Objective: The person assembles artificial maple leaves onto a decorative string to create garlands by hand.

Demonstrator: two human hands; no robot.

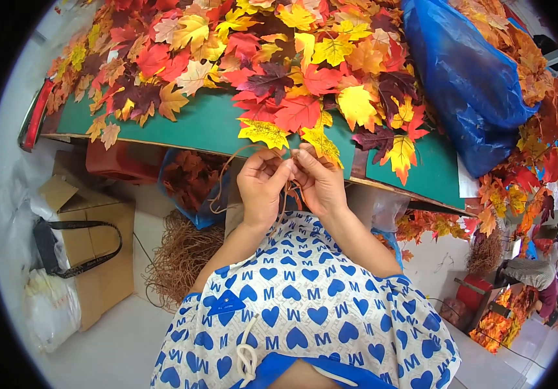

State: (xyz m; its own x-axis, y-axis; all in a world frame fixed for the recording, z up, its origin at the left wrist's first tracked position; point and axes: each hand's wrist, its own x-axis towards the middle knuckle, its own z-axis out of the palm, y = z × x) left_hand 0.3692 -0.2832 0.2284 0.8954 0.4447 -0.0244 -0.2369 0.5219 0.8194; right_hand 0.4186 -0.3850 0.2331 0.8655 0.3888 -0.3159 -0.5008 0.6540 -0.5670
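Leaves (243, 47) in red, yellow, orange and dark purple cover most of the green desk (211, 128) in my head view, the only one I have. At the near edge, in the middle, I see the two bare hands working close together, fingertips meeting or nearly so. The left hand (264, 188) is closed, thumb against curled fingers, pinching a thin brown cord (235, 155) that loops out to its left and hangs below the desk edge. The right hand (321, 185) is curled too, its thumb and forefinger drawn in toward the left fingertips; what lies between them is too small for me to make out, so I cannot tell whether it is clamped on anything. Just beyond the left hand I have one yellow leaf (264, 133) on the edge; a second, speckled leaf (322, 145) lies right against the right hand's fingers.

Toward the right of the desk I see a blue plastic bag (467, 78). Below on the left sit a red tub (118, 162), a cardboard box (107, 259) and a tangle of brown strands (181, 253) on the floor. Far right, another person (531, 273) bends over near more leaves.
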